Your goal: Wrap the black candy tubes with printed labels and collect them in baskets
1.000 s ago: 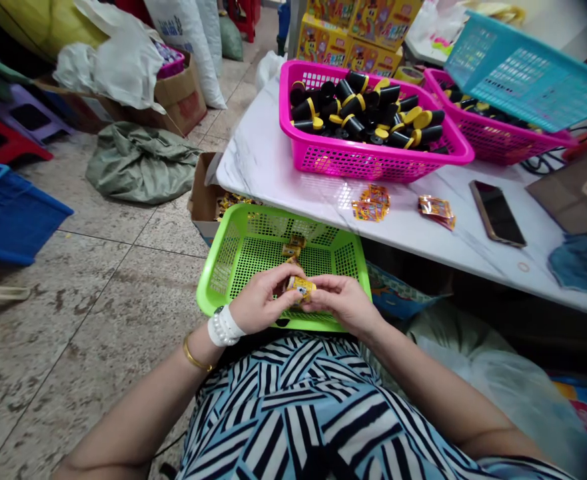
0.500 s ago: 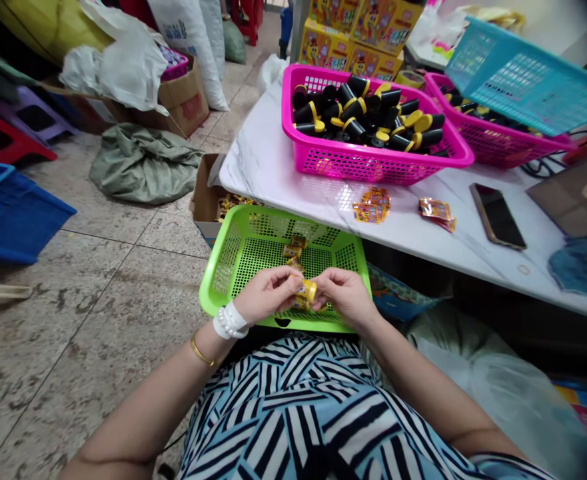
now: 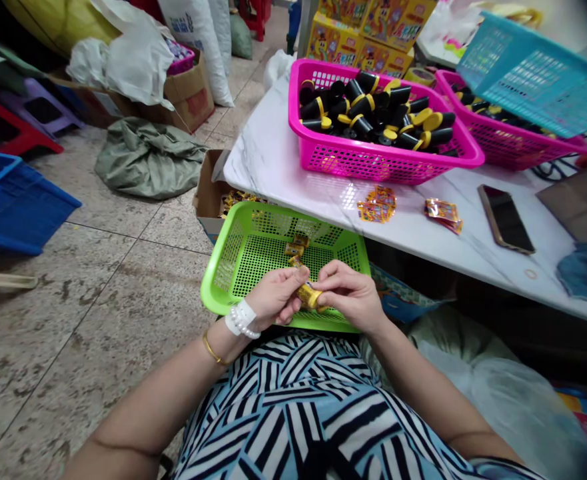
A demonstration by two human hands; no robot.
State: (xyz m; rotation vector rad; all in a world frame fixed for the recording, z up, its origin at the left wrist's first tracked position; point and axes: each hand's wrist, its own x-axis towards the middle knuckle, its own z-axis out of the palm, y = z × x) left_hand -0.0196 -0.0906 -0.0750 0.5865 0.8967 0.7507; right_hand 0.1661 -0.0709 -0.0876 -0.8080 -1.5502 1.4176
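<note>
My left hand (image 3: 279, 297) is closed round a small yellow canister (image 3: 309, 295) with a printed label, tilted so one end points right toward me. Thumb and fingers of my right hand (image 3: 352, 293) pinch at the canister's right side; a thin piece between them is too small to make out. Both hands are over a green plastic basket (image 3: 214, 283) on my lap. Several similar small canisters (image 3: 294, 249) lie in its far middle part, partly hidden by my left hand.
On the marble-patterned table (image 3: 268, 143), a pink basket (image 3: 388, 162) holds black canisters with yellow lids. Printed labels (image 3: 377, 205), more labels (image 3: 444, 213) and a phone (image 3: 506, 219) lie before it. A cardboard box (image 3: 208, 197) stands under the table edge, a blue crate (image 3: 23, 207) at left.
The canister has turned, its end now lower and nearer me. My right hand has shifted right and its fingers have moved to the canister's upper side. The view has moved slightly.
</note>
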